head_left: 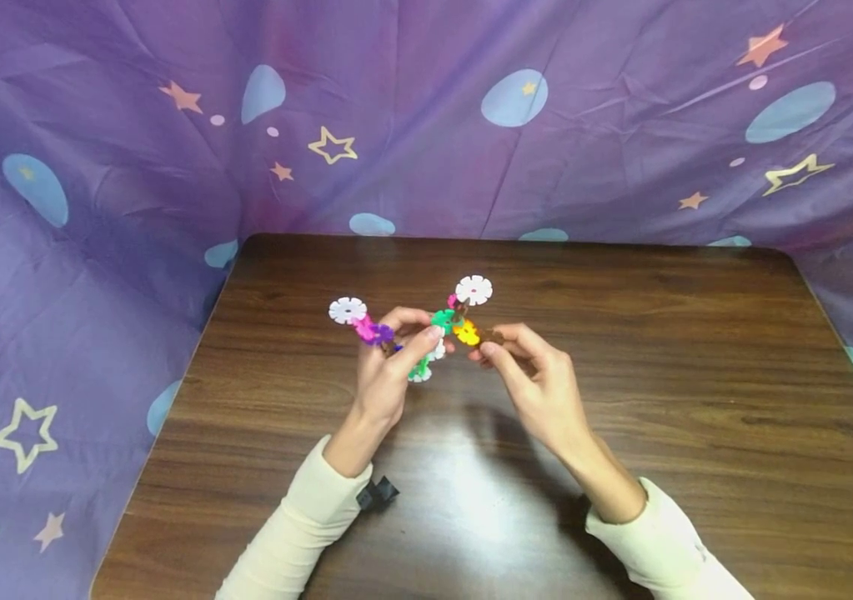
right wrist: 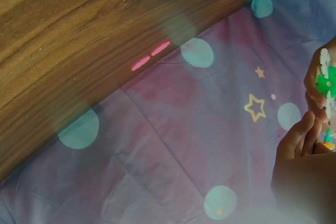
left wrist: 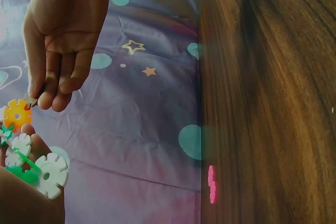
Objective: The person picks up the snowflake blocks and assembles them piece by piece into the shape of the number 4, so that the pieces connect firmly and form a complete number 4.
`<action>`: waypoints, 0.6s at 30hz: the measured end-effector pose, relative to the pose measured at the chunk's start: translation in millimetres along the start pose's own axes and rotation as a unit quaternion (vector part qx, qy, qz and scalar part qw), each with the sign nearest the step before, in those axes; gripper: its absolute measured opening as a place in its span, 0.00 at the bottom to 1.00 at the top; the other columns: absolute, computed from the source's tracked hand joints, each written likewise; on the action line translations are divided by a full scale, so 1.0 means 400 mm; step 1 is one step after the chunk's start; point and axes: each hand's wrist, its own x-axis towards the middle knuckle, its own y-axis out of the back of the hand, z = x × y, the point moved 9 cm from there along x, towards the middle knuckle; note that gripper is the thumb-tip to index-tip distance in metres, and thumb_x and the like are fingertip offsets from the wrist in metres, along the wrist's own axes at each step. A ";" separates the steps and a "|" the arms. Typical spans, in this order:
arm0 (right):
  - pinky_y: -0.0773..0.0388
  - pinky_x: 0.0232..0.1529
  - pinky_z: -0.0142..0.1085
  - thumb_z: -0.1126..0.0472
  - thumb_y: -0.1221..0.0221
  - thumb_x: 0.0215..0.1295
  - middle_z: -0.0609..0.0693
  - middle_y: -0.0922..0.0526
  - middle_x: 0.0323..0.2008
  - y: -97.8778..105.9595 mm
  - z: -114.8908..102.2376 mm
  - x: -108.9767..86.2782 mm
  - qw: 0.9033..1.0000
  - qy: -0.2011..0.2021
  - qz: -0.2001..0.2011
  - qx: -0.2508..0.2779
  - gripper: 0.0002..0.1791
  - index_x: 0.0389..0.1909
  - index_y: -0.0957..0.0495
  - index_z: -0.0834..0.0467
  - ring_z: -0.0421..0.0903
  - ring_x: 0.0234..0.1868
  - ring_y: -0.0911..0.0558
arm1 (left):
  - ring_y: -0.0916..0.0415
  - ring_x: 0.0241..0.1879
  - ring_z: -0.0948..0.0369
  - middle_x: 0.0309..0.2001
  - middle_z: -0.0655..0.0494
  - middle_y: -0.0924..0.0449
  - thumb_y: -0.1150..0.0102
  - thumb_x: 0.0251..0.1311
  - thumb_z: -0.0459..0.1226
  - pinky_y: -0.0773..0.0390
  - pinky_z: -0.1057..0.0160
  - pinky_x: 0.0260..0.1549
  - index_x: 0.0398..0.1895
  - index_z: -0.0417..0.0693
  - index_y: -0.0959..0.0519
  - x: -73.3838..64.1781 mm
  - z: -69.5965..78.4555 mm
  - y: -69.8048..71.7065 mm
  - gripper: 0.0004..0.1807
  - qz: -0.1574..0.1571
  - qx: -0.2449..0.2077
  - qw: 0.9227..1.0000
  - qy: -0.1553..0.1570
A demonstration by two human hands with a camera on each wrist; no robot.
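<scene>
A cluster of plastic snowflake discs [head_left: 441,321] is held above the wooden table [head_left: 621,417]. It has white discs at two ends [head_left: 347,310] [head_left: 474,289], with pink, purple, green and orange discs between them. My left hand [head_left: 422,335] grips the cluster's middle between thumb and fingers. My right hand [head_left: 483,350] pinches a small brown piece [head_left: 491,337] that touches the orange disc [head_left: 466,332]. In the left wrist view the right hand's fingertips [left wrist: 44,95] sit just above the orange disc [left wrist: 17,115]. The right wrist view shows a green disc [right wrist: 328,80] at its right edge.
A purple cloth [head_left: 96,208] printed with stars and pale ovals hangs behind the table and along both its sides. The table's bare top reflects a light patch near me. A small black clip [head_left: 377,493] shows at my left sleeve.
</scene>
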 end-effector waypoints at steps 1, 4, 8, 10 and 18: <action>0.12 0.44 0.31 0.69 0.40 0.72 0.56 0.09 0.35 -0.001 -0.002 0.001 1.000 0.003 -0.001 0.001 0.04 0.43 0.18 0.64 0.41 0.38 0.11 | 0.12 0.30 0.61 0.33 0.57 0.12 0.42 0.61 0.25 0.15 0.70 0.30 0.39 0.52 0.18 0.000 -0.001 0.001 0.12 0.001 0.002 1.000 0.001; 0.13 0.44 0.31 0.70 0.40 0.71 0.56 0.09 0.34 0.001 -0.006 0.002 1.000 0.012 0.003 0.001 0.04 0.43 0.17 0.64 0.42 0.37 0.11 | 0.13 0.29 0.62 0.31 0.57 0.12 0.41 0.60 0.25 0.16 0.71 0.27 0.38 0.53 0.18 0.000 -0.003 0.002 0.12 -0.001 0.013 1.000 0.005; 0.13 0.43 0.29 0.70 0.39 0.71 0.56 0.09 0.33 0.004 -0.012 0.004 1.000 0.025 0.006 -0.009 0.04 0.42 0.17 0.64 0.47 0.36 0.12 | 0.13 0.28 0.63 0.30 0.57 0.12 0.40 0.59 0.25 0.18 0.72 0.25 0.37 0.49 0.17 -0.001 -0.003 0.006 0.10 -0.003 0.029 1.000 0.004; 0.14 0.42 0.28 0.71 0.39 0.71 0.55 0.09 0.33 0.005 -0.013 0.006 0.999 0.029 0.006 -0.015 0.04 0.42 0.16 0.63 0.49 0.36 0.12 | 0.13 0.28 0.62 0.31 0.56 0.12 0.39 0.59 0.25 0.17 0.71 0.25 0.37 0.45 0.18 0.000 0.000 0.007 0.08 -0.002 0.038 0.999 0.001; 0.14 0.41 0.29 0.73 0.39 0.70 0.59 0.10 0.31 0.002 -0.005 0.008 0.999 0.026 0.021 0.023 0.05 0.41 0.15 0.64 0.41 0.33 0.12 | 0.13 0.27 0.61 0.32 0.59 0.11 0.38 0.58 0.26 0.17 0.70 0.24 0.41 0.24 0.22 0.008 0.014 0.004 0.11 -0.011 0.060 0.998 -0.011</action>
